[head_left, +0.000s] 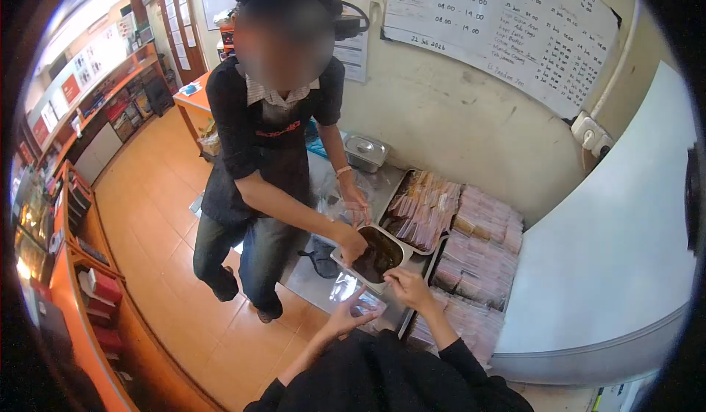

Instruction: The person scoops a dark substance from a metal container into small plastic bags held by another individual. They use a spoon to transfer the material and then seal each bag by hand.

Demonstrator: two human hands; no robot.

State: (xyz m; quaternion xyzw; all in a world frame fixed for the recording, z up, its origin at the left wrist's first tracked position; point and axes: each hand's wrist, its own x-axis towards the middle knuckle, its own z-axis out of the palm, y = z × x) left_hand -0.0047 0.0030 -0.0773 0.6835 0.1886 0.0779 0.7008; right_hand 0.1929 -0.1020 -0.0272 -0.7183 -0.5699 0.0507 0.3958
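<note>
My left hand [343, 318] grips a clear plastic bag [365, 307] in front of a steel pan [403, 244]. Dark brown contents [376, 256] fill part of that pan. At the pan's near right rim, my right hand [409, 288] is closed, fingertips pinched together; what they hold, if anything, is too small to make out. Across from me, a co-worker's hand [351, 246] reaches into the same pan from the far left. The co-worker's other hand [356, 200] hangs beside the pan's far edge.
Trays of packed plastic sachets [423, 210] and more sachet stacks [482, 254] lie to the right. A lidded steel container [365, 151] stands at the back against the wall. A dark cloth-like item [321, 259] lies left of the pan. A large white panel [603, 250] borders the right side.
</note>
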